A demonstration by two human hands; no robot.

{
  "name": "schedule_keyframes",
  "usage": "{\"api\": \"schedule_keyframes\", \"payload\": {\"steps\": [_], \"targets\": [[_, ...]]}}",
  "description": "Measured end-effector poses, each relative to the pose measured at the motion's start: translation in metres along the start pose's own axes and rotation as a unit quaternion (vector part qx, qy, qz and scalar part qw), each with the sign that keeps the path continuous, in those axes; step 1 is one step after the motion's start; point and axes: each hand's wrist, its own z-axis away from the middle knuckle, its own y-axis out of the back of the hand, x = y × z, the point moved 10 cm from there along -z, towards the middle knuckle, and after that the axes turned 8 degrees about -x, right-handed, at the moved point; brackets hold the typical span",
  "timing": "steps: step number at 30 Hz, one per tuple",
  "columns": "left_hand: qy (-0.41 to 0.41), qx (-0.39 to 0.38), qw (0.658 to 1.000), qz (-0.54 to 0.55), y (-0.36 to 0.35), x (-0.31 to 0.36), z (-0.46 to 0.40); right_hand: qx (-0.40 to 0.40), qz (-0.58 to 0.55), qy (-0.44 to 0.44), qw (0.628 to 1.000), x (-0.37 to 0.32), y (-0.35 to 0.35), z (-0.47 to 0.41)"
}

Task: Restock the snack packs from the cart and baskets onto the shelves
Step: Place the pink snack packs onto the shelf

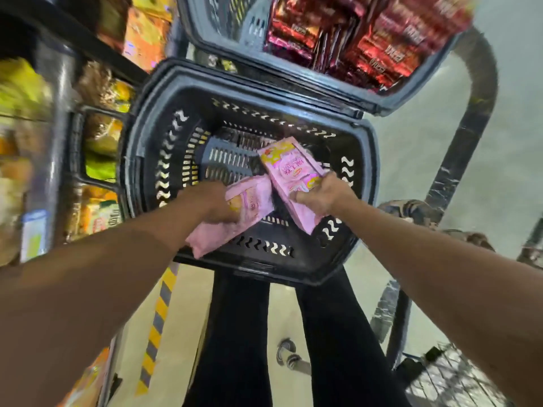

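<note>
Although motion blur smears the left edge, the stocked shelves (97, 118) there show only as yellow, orange and brown packaging with no label legible. The writing on both pink snack packs is too small and blurred to read; only yellow and red patches stand out on their fronts. The left hand (210, 205) reaches forward and down, fingers curled around the blurred pink plastic snack pack (235, 214), whose near end juts over the rim of the lower black plastic basket (141, 160). The right hand (321, 198) grips the second, sharper pink snack pack (289, 171) at its near end, thumb on top, the pack angled up over the basket's slotted floor. Behind, the upper grey basket (293, 86), cut off by the frame's top, holds dark red foil packs (379, 42) with unreadable white lettering.
</note>
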Motion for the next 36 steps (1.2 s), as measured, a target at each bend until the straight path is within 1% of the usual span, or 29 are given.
{"api": "schedule_keyframes", "payload": {"steps": [2, 5, 7, 10, 11, 13, 17, 19, 23, 26, 29, 30, 32, 36], "targets": [[0.005, -0.004, 0.996, 0.087, 0.006, -0.006, 0.036, -0.006, -0.021, -0.019, 1.0, 0.005, 0.002, 0.036], [-0.012, -0.01, 0.976, 0.218, 0.009, -0.013, 0.092, -0.022, -0.056, 0.001, 0.998, 0.003, 0.007, 0.1], [-0.002, 0.002, 0.956, 0.294, 0.007, -0.023, 0.13, -0.009, -0.105, -0.003, 0.994, 0.003, 0.018, 0.148], [-0.012, 0.009, 0.911, 0.413, 0.0, -0.03, 0.191, 0.007, -0.096, 0.02, 0.995, -0.001, 0.031, 0.207], [-0.011, 0.01, 0.897, 0.441, -0.002, -0.031, 0.212, 0.019, -0.09, 0.027, 0.995, -0.001, 0.035, 0.223], [-0.013, 0.018, 0.875, 0.483, -0.005, -0.033, 0.257, 0.03, -0.114, 0.047, 0.992, 0.003, 0.035, 0.248], [-0.067, 0.053, 0.82, 0.567, -0.014, -0.035, 0.336, 0.042, -0.172, 0.1, 0.979, -0.021, 0.046, 0.336], [-0.076, 0.065, 0.8, 0.592, -0.02, -0.035, 0.373, 0.06, -0.186, 0.112, 0.974, -0.022, 0.053, 0.364], [-0.121, 0.085, 0.735, 0.661, -0.027, -0.023, 0.447, 0.091, -0.187, 0.124, 0.97, -0.014, 0.066, 0.4], [-0.135, 0.127, 0.677, 0.712, -0.035, -0.029, 0.464, 0.122, -0.184, 0.16, 0.962, -0.017, 0.08, 0.432], [-0.172, 0.163, 0.631, 0.739, -0.041, -0.026, 0.489, 0.15, -0.175, 0.204, 0.951, -0.03, 0.094, 0.469], [-0.182, 0.183, 0.609, 0.75, -0.041, -0.024, 0.499, 0.155, -0.172, 0.222, 0.947, -0.034, 0.098, 0.48], [-0.194, 0.218, 0.561, 0.775, -0.044, -0.019, 0.52, 0.16, -0.161, 0.266, 0.937, -0.046, 0.106, 0.5], [-0.219, 0.283, 0.494, 0.793, -0.048, -0.007, 0.558, 0.132, -0.126, 0.342, 0.922, -0.065, 0.114, 0.529]]}}
